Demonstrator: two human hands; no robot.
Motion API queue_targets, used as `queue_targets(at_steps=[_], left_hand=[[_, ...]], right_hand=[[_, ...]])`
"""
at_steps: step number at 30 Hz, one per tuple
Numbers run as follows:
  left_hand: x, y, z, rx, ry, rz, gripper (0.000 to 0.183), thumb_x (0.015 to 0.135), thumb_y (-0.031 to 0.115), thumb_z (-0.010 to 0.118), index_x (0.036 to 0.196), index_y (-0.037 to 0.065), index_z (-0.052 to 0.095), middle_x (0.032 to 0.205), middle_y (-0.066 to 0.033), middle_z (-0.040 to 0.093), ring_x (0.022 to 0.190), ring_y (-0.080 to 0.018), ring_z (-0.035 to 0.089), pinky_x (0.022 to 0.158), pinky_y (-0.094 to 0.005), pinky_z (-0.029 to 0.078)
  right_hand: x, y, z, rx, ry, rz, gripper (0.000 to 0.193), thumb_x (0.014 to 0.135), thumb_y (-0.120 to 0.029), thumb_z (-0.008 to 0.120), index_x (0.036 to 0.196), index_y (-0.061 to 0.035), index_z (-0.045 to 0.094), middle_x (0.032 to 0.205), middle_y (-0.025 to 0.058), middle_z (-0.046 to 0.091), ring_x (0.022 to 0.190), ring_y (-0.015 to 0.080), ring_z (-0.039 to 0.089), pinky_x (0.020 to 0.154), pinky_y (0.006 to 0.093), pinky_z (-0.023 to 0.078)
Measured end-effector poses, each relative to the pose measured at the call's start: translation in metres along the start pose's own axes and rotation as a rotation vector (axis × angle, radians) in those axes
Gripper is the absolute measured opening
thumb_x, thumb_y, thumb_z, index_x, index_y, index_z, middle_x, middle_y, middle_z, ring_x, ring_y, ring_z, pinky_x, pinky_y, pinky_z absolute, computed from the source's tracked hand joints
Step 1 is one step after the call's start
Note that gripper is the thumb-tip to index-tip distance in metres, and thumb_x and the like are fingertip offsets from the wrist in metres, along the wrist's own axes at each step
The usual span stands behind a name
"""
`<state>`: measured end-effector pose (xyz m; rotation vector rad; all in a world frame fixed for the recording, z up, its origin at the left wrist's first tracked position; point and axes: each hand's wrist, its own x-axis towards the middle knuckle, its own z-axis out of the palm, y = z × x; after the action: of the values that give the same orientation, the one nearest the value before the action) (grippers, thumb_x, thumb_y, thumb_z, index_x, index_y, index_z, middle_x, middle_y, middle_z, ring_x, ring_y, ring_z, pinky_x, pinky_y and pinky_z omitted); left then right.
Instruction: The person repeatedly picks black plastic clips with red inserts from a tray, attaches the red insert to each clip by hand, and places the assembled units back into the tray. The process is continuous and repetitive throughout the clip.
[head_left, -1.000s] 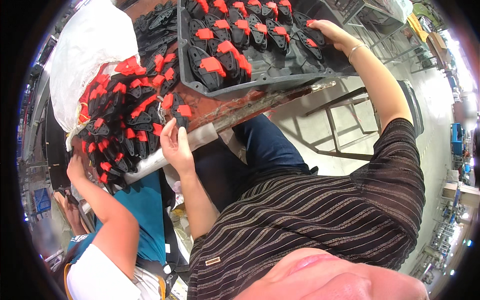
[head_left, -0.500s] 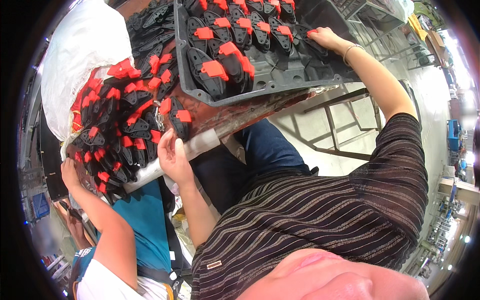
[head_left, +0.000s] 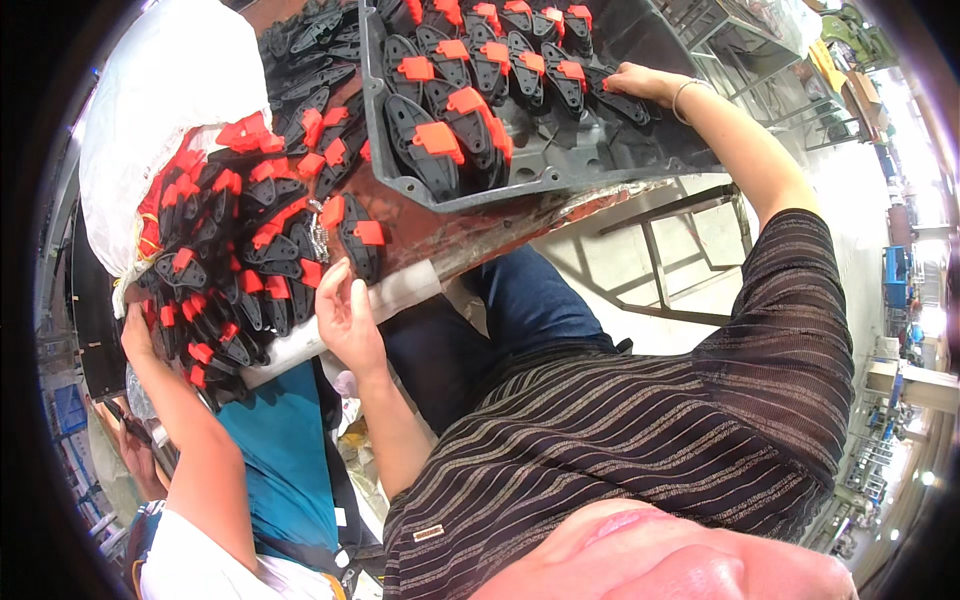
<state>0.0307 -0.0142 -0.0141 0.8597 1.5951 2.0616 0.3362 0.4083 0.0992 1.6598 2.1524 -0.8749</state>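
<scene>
My right hand (head_left: 648, 83) reaches into the grey crate (head_left: 548, 180), its fingers closed on the red tab end of a black plastic part (head_left: 622, 104). That part lies slanted at the right end of a row of similar black parts with red tabs (head_left: 527, 68). My left hand (head_left: 350, 318) is palm up by the near edge of the table, thumb and fingers apart, with nothing in it. Close to its fingertips are another black part with a red tab (head_left: 360, 238) and a few small metal springs (head_left: 319, 232).
A heap of black parts with red tabs (head_left: 270, 250) covers the left of the reddish table (head_left: 410, 238). A white sack (head_left: 180, 80) spills red pieces there. A co-worker's hand (head_left: 137, 335) is at the heap's left edge. A metal frame (head_left: 660, 262) stands right of my legs.
My right hand has shifted slightly and the black part under it now lies more in sight. My left hand stays put. The co-worker's hand has moved a little at the heap's edge.
</scene>
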Motion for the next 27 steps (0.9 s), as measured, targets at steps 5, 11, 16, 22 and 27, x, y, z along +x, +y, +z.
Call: queue_targets(at_steps=[5,11,16,22,27], left_hand=[[-0.001,0.003,-0.001,0.012,-0.01,0.01,0.025,0.085,-0.01,0.055,0.109,-0.004,0.057,0.118,-0.0111,0.057,0.11,-0.017,0.055,0.098,-0.0293,0.042],[-0.002,0.005,-0.003,0.036,-0.016,0.026,0.025,0.085,-0.01,0.055,0.109,-0.004,0.057,0.118,-0.0112,0.057,0.109,-0.0167,0.055,0.097,-0.0287,0.042],[-0.002,0.0,-0.004,0.004,-0.018,0.028,0.026,0.085,-0.01,0.055,0.11,-0.004,0.057,0.118,-0.0117,0.058,0.108,-0.0166,0.055,0.097,-0.0284,0.043],[-0.003,0.0,-0.005,0.008,-0.004,0.026,0.026,0.085,-0.011,0.054,0.11,-0.004,0.057,0.118,-0.0121,0.058,0.108,-0.0168,0.056,0.097,-0.0283,0.043],[0.0,-0.007,-0.001,0.012,-0.032,0.034,0.026,0.085,-0.011,0.055,0.11,-0.004,0.057,0.117,-0.0124,0.059,0.108,-0.0171,0.056,0.096,-0.0284,0.044]], right_hand=[[0.001,0.011,0.006,-0.09,0.313,0.003,0.064,0.074,-0.043,0.068,0.118,0.0017,0.056,0.111,0.0166,0.06,0.101,0.0241,0.056,0.091,0.0333,0.043],[-0.01,-0.002,0.009,-0.18,0.261,-0.034,0.086,0.06,-0.052,0.072,0.125,0.0016,0.052,0.125,0.0278,0.048,0.112,0.0389,0.051,0.096,0.0394,0.043],[-0.004,0.006,0.028,-0.159,0.366,-0.117,0.097,0.06,-0.044,0.073,0.14,-0.0049,0.034,0.13,0.0329,0.036,0.122,0.0429,0.043,0.1,0.0394,0.041],[-0.013,0.0,0.049,-0.108,0.365,-0.146,0.105,0.06,-0.04,0.075,0.146,-0.0107,0.022,0.13,0.033,0.036,0.12,0.0457,0.044,0.103,0.0411,0.039],[-0.016,0.01,0.045,-0.194,0.622,-0.184,0.1,0.064,-0.038,0.075,0.146,-0.0127,0.023,0.129,0.0327,0.039,0.112,0.0463,0.052,0.097,0.042,0.045]])
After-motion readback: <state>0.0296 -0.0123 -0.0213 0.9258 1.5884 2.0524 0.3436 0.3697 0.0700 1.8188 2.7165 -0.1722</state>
